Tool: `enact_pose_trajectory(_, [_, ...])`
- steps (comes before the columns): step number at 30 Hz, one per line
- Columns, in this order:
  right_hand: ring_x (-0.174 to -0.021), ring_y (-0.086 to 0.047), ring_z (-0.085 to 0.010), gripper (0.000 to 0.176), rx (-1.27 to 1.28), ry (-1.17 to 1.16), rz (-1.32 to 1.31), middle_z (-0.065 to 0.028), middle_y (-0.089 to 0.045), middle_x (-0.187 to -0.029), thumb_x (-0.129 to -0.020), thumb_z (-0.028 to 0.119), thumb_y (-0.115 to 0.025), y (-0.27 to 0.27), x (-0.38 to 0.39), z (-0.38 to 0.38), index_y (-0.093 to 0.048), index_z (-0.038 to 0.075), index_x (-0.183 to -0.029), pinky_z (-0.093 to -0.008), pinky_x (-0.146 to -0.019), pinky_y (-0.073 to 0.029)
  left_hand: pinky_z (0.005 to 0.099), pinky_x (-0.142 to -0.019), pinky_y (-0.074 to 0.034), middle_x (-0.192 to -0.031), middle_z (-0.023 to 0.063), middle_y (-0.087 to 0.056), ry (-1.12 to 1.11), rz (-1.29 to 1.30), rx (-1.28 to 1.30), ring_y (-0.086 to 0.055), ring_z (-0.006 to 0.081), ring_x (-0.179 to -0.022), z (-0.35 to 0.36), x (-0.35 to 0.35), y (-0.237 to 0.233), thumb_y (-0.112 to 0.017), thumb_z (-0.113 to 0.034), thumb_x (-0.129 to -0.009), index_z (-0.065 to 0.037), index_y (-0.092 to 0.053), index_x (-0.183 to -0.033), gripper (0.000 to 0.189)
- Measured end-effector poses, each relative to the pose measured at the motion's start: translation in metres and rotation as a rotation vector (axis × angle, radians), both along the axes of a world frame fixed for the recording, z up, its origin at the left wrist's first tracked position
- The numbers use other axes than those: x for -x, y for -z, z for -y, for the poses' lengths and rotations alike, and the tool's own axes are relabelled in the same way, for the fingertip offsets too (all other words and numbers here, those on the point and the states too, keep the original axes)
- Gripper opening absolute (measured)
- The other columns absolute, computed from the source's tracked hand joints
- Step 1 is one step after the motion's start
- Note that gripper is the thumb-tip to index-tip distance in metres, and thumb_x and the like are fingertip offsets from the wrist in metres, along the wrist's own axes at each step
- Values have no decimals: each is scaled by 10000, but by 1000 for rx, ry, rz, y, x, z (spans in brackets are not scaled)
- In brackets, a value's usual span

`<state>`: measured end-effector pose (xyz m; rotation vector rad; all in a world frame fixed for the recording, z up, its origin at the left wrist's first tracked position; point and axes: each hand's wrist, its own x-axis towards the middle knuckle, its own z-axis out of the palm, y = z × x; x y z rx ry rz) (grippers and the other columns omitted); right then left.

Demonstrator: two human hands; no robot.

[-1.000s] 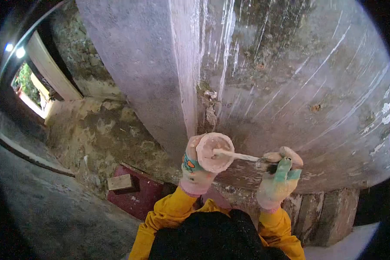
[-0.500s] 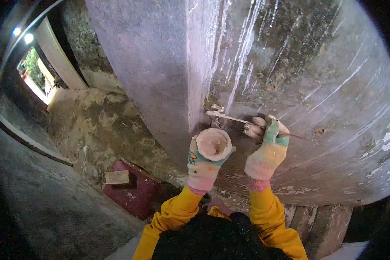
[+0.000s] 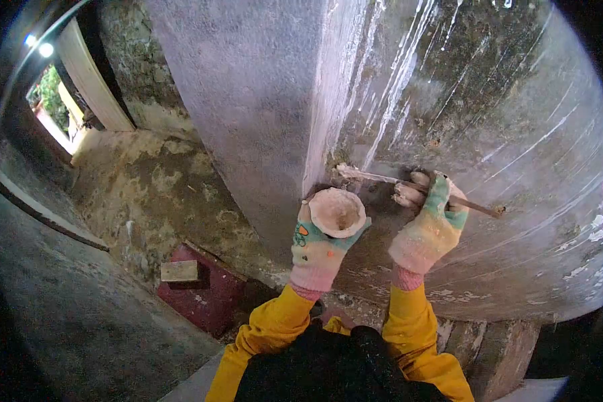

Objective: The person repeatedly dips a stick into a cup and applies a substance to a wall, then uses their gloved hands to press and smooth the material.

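Note:
My left hand [image 3: 318, 251], in a pastel knitted glove, is wrapped round a small whitish bowl [image 3: 338, 212] with its hollow facing me. Pale paste coats the inside of the bowl. A thin tool [image 3: 395, 179] with a dark handle end is gripped in my right hand [image 3: 429, 221], gloved the same way. Pale paste covers the tool's left tip, which is at the grey wall [image 3: 248, 87] just above the bowl. White streaks run down the wall above both hands.
At the lower left, a small block [image 3: 179, 271] rests on a dark red board [image 3: 208, 301]. The stained floor [image 3: 161, 181] leads to a bright doorway [image 3: 57, 107] at the upper left. Wooden boards [image 3: 509, 348] stand at the lower right.
My right hand has shifted slightly right with the tool, whose dark handle end now shows more clearly. The bowl in my left hand has moved slightly right and up.

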<state>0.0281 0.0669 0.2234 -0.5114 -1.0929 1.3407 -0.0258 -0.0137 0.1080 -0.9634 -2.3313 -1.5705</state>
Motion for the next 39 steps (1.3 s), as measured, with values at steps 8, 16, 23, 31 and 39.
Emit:
enact_pose_trajectory(8, [-534, -574, -160, 124, -87, 129, 149, -135, -602, -755, -842, 61, -501, -25, -7, 7, -479, -9, -943, -249, -478, -476, 293, -779, -434, -1140, 119, -415, 197, 291, -306, -474, 246, -972, -3, 1, -6, -636, -392, -725, -156, -471, -1155, 518])
enact_pose_trajectory(16, [-581, -568, -153, 130, -208, 7, 89, -114, -600, -752, -851, 81, -494, -16, -12, -4, -484, 4, -956, -252, -513, -472, 314, -869, -403, -1152, 84, -496, -183, -663, 452, -494, 230, -1030, 7, -3, -19, -699, -258, -680, -33, -427, -1115, 560])
enact_pose_trajectory(23, [-552, -566, -151, 120, -284, 29, 167, -123, -595, -726, -861, 101, -474, -15, -9, -9, -483, 6, -933, -229, -483, -453, 390, -904, -361, -1229, 130, -359, 222, 90, -64, -395, 374, -1062, 3, 0, -22, -593, -263, -764, -349, -492, -1146, 404])
enact_pose_trajectory(31, [-566, -566, -152, 113, -209, -36, 92, -119, -593, -764, -858, 85, -478, -20, -8, -11, -499, 1, -932, -241, -480, -459, 392, -902, -363, -1212, 140, -386, -38, -663, 424, -390, 364, -1081, 7, 5, -13, -590, -256, -767, -337, -509, -1130, 381])
enact_pose_trajectory(39, [-529, -548, -139, 102, -179, -86, 224, -108, -595, -703, -846, 89, -496, -20, -14, -9, -500, 0, -897, -235, -468, -442, 397, -874, -393, -1241, 165, -354, -36, -225, 231, -389, 367, -1096, 1, 1, -22, -562, -291, -783, -336, -500, -1138, 363])
